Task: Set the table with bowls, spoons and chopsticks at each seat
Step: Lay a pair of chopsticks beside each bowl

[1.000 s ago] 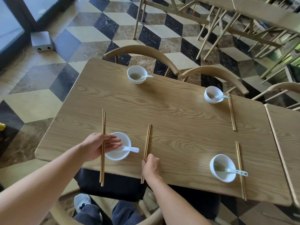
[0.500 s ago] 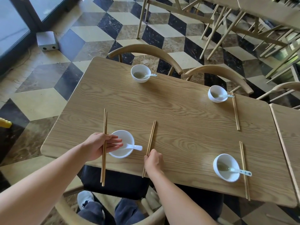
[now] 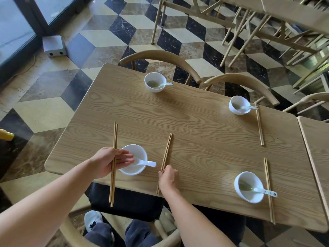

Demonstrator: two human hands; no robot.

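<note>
**Q:** Four white bowls (image 3: 155, 82), spoons inside: where on the table (image 3: 204, 139)?
**A:** At 11, 2, 5 and 7 o'clock.
**Q:** The hands?
**A:** Left hand (image 3: 110, 162) pinches a left chopstick pair (image 3: 115, 136) at the 7 o'clock bowl (image 3: 137, 152). Right hand (image 3: 169, 177) pinches the right chopstick pair (image 3: 167, 150), lying at that bowl's 3 o'clock.

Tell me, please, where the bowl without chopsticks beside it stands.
In the head view, that bowl stands near the far left edge of the table, before a curved chair back, its spoon handle pointing right.
</note>
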